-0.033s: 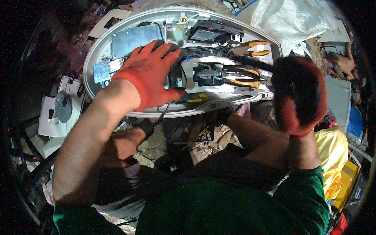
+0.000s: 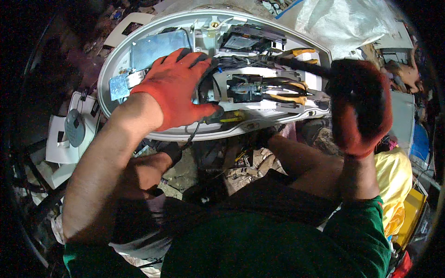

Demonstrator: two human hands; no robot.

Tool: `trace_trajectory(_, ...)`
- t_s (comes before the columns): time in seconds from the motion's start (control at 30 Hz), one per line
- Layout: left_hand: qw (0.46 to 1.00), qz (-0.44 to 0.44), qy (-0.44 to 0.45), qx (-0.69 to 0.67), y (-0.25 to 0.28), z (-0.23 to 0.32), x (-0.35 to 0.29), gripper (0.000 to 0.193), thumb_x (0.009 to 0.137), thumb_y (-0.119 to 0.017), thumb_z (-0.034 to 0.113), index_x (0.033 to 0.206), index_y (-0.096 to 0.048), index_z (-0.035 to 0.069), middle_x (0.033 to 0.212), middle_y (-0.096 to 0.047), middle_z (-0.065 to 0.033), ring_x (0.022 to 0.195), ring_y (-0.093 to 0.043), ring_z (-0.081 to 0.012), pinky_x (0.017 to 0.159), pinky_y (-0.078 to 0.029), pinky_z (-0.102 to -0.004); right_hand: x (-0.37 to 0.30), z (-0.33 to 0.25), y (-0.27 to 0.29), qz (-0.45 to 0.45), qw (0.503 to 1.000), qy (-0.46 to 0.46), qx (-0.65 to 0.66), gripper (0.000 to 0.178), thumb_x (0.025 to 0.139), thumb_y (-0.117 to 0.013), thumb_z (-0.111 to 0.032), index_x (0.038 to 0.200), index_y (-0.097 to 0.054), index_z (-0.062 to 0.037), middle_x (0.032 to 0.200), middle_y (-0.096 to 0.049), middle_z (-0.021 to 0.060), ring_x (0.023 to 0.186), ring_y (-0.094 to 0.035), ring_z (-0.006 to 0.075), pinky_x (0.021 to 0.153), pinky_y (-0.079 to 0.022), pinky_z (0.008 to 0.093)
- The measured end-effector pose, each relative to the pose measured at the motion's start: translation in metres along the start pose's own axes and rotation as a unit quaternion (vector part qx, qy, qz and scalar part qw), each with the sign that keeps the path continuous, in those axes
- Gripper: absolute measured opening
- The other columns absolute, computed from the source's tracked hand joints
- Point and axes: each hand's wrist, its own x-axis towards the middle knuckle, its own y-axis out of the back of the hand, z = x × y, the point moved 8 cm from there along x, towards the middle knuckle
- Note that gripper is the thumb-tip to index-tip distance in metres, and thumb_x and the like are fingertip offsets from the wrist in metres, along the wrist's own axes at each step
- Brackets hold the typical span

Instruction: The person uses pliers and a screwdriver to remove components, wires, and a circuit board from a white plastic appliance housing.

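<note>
A large light grey oval plastic shell (image 2: 316, 41) lies open across my lap side, holding metal boxes, electronics and tools. My left hand (image 2: 174, 90), in a red glove with black fingertips, rests over its middle with fingers spread. A black cable (image 2: 200, 92) runs beside that hand's fingers. My right hand (image 2: 362, 111), also gloved, is closed and blurred at the shell's right end. From it a long dark rod-like thing (image 2: 303, 66) reaches left over the shell; its kind cannot be made out. Orange-and-black pliers (image 2: 289, 99) lie below it, with more pliers (image 2: 303, 52) above.
Inside the shell are a flat silvery metal box (image 2: 155, 48), a black electronic module (image 2: 250, 39) and a yellow-handled tool (image 2: 232, 118). White plastic housings (image 2: 62, 139) stand at left. A white sack (image 2: 338, 23) and a yellow bag (image 2: 394, 185) lie at right.
My right hand has shifted slightly right, and the dark rod-like thing has risen a little toward the upper pliers. My left hand stays nearly in place.
</note>
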Motion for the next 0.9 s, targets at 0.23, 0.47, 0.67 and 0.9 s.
trace_trajectory(0.23, 0.999, -0.002, 0.042, 0.013, 0.002, -0.006, 0.016, 0.069, 0.080, -0.069, 0.038, 0.140, -0.045, 0.012, 0.140, -0.045, -0.0194, 0.131, -0.037, -0.0427, 0.112, -0.030, -0.0486, 0.008, 0.029, 0.034, -0.022, 0.999, -0.043, -0.023, 0.036, 0.086, -0.059, -0.007, 0.118, -0.057, 0.0092, 0.112, -0.064, 0.0172, 0.101, -0.063, 0.0211, 0.091, -0.047, 0.0307)
trace_trajectory(0.47, 0.995, 0.074, 0.067, 0.015, -0.002, -0.014, 0.037, 0.049, 0.079, -0.070, 0.031, 0.122, -0.061, 0.009, 0.124, -0.060, -0.0156, 0.120, -0.050, -0.0373, 0.104, -0.037, -0.0487, -0.002, 0.043, 0.011, -0.115, 0.987, -0.102, 0.037, 0.040, 0.084, -0.058, 0.002, 0.124, -0.052, 0.0082, 0.115, -0.064, 0.0176, 0.102, -0.063, 0.0189, 0.090, -0.048, 0.0296)
trace_trajectory(0.67, 0.926, 0.060, 0.130, -0.349, -0.010, -0.054, 0.053, 0.042, 0.083, -0.068, 0.025, 0.118, -0.061, 0.003, 0.121, -0.061, -0.0190, 0.111, -0.058, -0.0344, 0.095, -0.047, -0.0403, 0.000, 0.033, -0.031, -0.170, 0.984, 0.055, -0.014, 0.053, 0.084, -0.064, -0.002, 0.133, -0.045, 0.0041, 0.119, -0.061, 0.0209, 0.103, -0.064, 0.0287, 0.088, -0.051, 0.0367)
trace_trajectory(0.9, 0.976, 0.156, 0.060, -0.140, 0.008, -0.049, 0.058, 0.035, 0.086, -0.069, 0.024, 0.116, -0.062, 0.007, 0.109, -0.065, -0.0135, 0.102, -0.062, -0.0315, 0.090, -0.048, -0.0374, 0.008, 0.017, -0.082, -0.182, 0.973, 0.098, -0.099, 0.042, 0.076, -0.067, -0.017, 0.115, -0.054, -0.0076, 0.097, -0.058, 0.0143, 0.084, -0.062, 0.0371, 0.069, -0.052, 0.0460)
